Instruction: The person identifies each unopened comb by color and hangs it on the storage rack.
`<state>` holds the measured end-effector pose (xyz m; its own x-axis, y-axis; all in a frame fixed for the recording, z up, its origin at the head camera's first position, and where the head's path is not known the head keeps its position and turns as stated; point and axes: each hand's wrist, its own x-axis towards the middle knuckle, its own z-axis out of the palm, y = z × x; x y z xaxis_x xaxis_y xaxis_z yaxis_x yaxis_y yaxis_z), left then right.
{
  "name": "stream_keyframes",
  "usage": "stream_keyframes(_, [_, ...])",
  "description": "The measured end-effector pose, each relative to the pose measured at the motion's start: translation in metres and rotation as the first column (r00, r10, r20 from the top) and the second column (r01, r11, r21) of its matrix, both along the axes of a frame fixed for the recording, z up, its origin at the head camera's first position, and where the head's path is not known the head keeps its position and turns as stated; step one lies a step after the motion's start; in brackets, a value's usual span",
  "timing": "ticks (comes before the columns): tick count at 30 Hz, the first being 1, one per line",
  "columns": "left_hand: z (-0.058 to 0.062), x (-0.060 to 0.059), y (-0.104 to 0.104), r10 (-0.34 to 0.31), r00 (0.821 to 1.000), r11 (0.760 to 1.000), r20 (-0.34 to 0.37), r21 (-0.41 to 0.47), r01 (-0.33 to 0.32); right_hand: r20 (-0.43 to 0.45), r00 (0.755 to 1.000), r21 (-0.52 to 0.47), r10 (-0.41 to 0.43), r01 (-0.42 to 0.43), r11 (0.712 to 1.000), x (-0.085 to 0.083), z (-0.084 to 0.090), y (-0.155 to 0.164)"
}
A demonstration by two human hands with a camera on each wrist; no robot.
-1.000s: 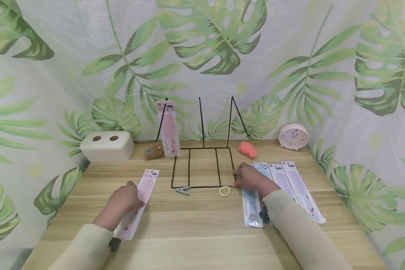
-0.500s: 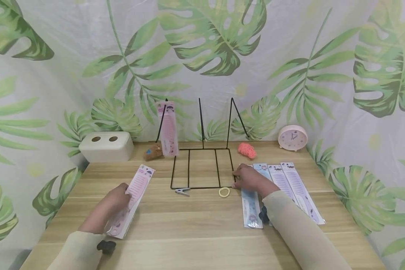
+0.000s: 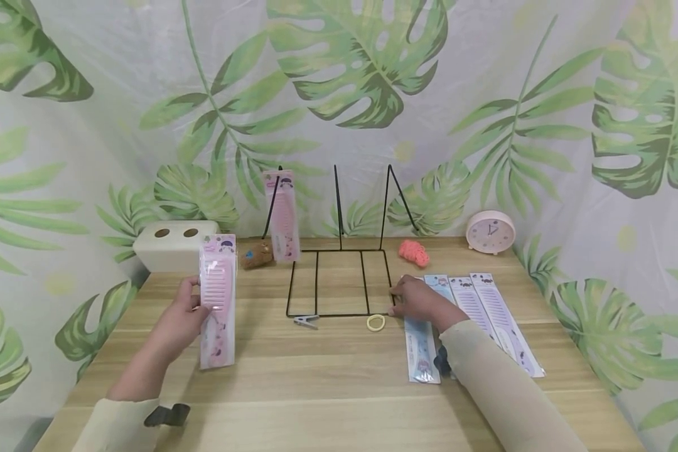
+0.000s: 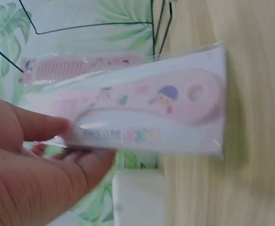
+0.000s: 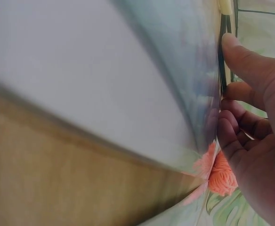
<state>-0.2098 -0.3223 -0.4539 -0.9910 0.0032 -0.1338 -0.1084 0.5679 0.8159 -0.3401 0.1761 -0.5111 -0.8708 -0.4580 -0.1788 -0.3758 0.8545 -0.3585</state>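
Note:
My left hand (image 3: pixel 175 326) pinches a pink comb in a clear package (image 3: pixel 219 339) between thumb and fingers. The package stands nearly upright above the table's left side; in the left wrist view the comb's handle (image 4: pixel 194 96) points away from the hand. A black wire rack (image 3: pixel 344 314) stands mid-table, and a second packaged pink comb (image 3: pixel 284 220) hangs on its left prong. My right hand (image 3: pixel 424 299) grips the rack's right side wire, thumb and index finger (image 5: pixel 243 92) on it. Beneath that hand lies a packaged blue comb (image 3: pixel 420 348), partly hidden.
Packaged purple combs (image 3: pixel 500 307) lie flat at the right. Near the rack's front edge are a grey clip (image 3: pixel 306 321) and a yellow ring (image 3: pixel 375 322). Behind stand a white box (image 3: pixel 172 251), a brown bundle (image 3: pixel 257 253), coral yarn (image 3: pixel 414 252) and a pink clock (image 3: pixel 490 231).
The left hand has shifted left and raised the packaged pink comb from a low slant to nearly upright. The right hand has stayed on the rack.

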Motion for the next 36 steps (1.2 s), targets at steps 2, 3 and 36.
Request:
stream_keyframes(2, [0.003, 0.001, 0.006, -0.021, 0.998, 0.996, -0.054, 0.085, 0.025, -0.004, 1.0, -0.008, 0.0, 0.0, 1.0, 0.001, 0.001, 0.0])
stream_keyframes(3, [0.004, 0.002, 0.01, -0.035, 0.996, 0.992, -0.085, 0.119, 0.045, -0.004, 1.0, -0.01, 0.0, 0.0, 1.0, 0.001, 0.001, 0.0])
stream_keyframes(36, [0.013, -0.016, 0.072, -0.187, 0.949, 0.96, -0.255, 0.158, 0.231, -0.04, 0.999, -0.003, 0.032, -0.032, 0.999, 0.002, 0.001, 0.003])
